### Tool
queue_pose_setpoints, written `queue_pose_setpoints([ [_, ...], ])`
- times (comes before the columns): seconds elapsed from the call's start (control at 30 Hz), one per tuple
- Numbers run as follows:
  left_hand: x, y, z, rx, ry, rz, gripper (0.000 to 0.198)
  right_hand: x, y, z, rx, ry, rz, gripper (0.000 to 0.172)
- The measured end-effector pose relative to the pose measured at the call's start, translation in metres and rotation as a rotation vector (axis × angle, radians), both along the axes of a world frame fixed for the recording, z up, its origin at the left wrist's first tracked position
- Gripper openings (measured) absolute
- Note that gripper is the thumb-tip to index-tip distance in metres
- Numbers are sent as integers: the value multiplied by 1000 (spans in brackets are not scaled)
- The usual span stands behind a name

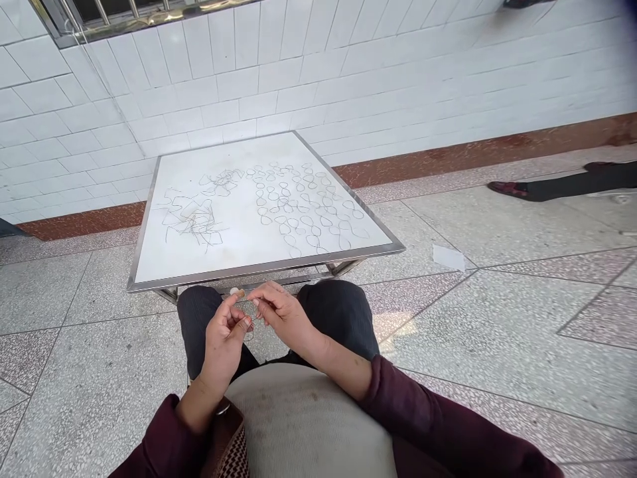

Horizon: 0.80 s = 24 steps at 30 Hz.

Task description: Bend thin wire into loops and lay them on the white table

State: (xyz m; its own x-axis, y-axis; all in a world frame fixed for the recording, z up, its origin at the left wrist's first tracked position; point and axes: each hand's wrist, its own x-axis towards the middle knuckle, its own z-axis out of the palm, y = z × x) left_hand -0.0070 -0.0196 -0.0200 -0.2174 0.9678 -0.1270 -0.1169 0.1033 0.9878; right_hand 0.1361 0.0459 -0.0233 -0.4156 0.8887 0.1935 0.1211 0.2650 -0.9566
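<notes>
Above my lap, in front of the table's near edge, my two hands meet over a thin dark wire [251, 334]. My left hand [226, 332] pinches the wire between thumb and fingers, and part of it hangs below as a small loop. A light wrapping shows on a fingertip of that hand. My right hand [281, 315] is closed at the fingertips on the wire's upper part, its index finger close to the left fingertips. On the white table [233, 249] lie several figure-eight wire loops [303, 206] at the right and loose bent wires [196, 219] at the left.
The table has a metal rim and stands against a white tiled wall [239, 79]. A white sheet [448, 257] lies on the speckled floor to its right. Farther right, another person's leg and shoe [517, 190] reach in. A barred window [119, 13] is at the upper left.
</notes>
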Motion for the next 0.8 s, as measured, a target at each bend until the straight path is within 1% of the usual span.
queue_pose_setpoints([
  [0.1,1,1,-2,7,-16,16,49,-2,-1,-3,-109,9,-25,13],
  [0.2,-1,2,-7,10,-56,39,49,-2,0,-6,-195,22,-1,12],
  [0.3,-1,4,-11,17,-98,73,52,-1,3,-9,-219,35,25,17],
  [0.4,-1,6,-13,8,-181,93,53,-1,5,-9,-254,64,16,20],
  [0.5,-1,7,-13,-22,-274,126,50,0,5,-7,-249,61,17,22],
  [0.67,-3,9,-13,-7,-407,239,43,1,-1,-8,-253,-15,97,22],
  [0.8,-1,10,-9,10,-426,285,39,-6,-8,-6,-330,38,151,21],
])
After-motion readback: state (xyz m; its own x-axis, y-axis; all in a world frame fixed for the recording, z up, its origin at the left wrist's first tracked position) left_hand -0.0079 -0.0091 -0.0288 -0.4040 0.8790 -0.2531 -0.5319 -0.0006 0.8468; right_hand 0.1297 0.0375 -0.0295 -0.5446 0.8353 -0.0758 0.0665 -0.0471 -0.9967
